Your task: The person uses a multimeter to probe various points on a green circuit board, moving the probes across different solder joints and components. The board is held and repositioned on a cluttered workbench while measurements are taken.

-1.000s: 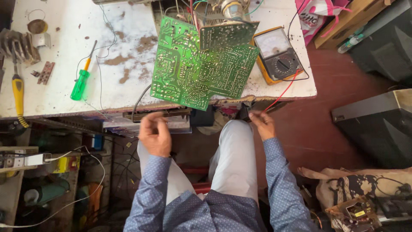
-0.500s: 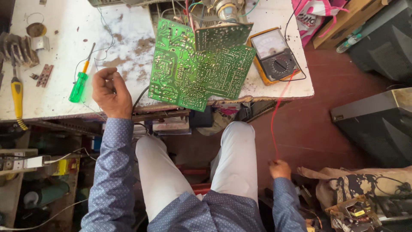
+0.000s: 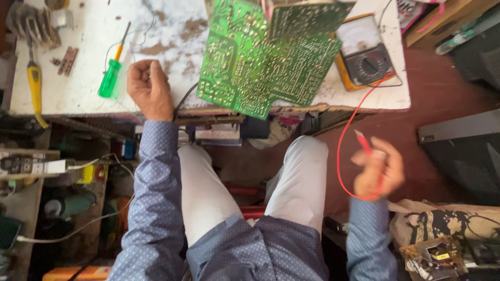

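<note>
The right hand point(image 3: 377, 169) is raised beside the right knee, blurred; its fingers are clenched on a red probe point(image 3: 363, 141), tip up and to the left, with the red lead point(image 3: 344, 130) looping from it up to the yellow meter point(image 3: 364, 54) on the surface point(image 3: 78, 88). The left hand point(image 3: 150, 88) rests at the surface's near edge, fingers curled into a loose fist; whether it pinches the thin black wire point(image 3: 185, 99) beside it I cannot tell. The green board point(image 3: 260, 70) stands tilted, solder side toward the person, between the left hand and the meter, touching neither hand; a green screwdriver point(image 3: 112, 75) lies just left of the left hand, a yellow tool point(image 3: 34, 83) farther left. To probe well, I judge the board wants steadying with the left hand; the probe should be held near its tip like a pen, set on one joint only, not bridging neighbours; the lead kept slack and off the board's edge.
</note>
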